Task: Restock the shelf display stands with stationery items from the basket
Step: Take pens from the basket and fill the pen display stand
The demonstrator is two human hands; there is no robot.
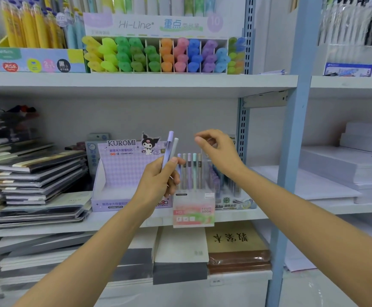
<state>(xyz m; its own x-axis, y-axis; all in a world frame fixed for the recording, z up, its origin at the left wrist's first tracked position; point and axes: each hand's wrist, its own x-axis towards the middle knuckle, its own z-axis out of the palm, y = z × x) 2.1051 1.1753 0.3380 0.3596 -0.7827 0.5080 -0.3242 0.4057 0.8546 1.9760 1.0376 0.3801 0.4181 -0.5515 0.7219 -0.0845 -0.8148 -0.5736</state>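
Note:
My left hand (161, 177) grips two pens (171, 144), one lilac and one pale grey, upright in front of the middle shelf. Just to its right stands a clear display stand (193, 210) labelled Fruit Soda, with several pastel pens (189, 170) upright in it. Above that stand my right hand (219, 149) hovers with its fingers curled and its fingertips pinched together; I cannot tell whether it holds anything. The basket is out of view.
A purple Kuromi display box (123, 173) stands left of the stand and another pen display (229, 191) to its right. Notebooks (40, 173) are stacked at the left, paper reams (358, 169) at the right. Highlighters (158, 54) fill the upper shelf. A blue upright post (291, 151) divides the shelving.

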